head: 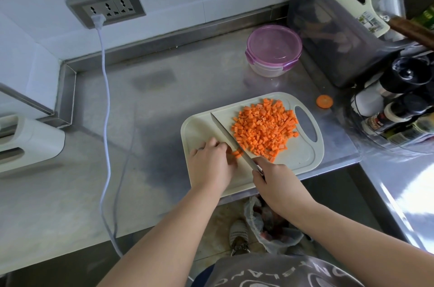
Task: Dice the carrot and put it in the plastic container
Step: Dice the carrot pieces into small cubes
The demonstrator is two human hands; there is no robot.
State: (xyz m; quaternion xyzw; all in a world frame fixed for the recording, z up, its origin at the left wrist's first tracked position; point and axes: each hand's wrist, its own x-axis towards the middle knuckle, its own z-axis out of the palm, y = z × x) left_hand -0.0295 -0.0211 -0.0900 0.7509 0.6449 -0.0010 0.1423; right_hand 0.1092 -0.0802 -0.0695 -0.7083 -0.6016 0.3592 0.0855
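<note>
A pale cutting board [303, 153] lies on the steel counter. A heap of diced carrot [265, 128] covers its right half. My right hand [273, 180] grips the handle of a knife [231, 137], whose blade runs diagonally across the board and rests on it. My left hand [211, 162] sits left of the blade with curled fingers, holding down the last carrot pieces [237, 154], mostly hidden beneath it. The plastic container [273, 50], clear with a purple lid closed on it, stands behind the board.
A carrot end slice [324, 101] lies on the counter right of the board. A grey bin [333, 28] and a bottle rack [397, 108] crowd the right. A white cable [105, 103] hangs from a wall socket [106, 7]. A white appliance [25, 141] sits at the left edge.
</note>
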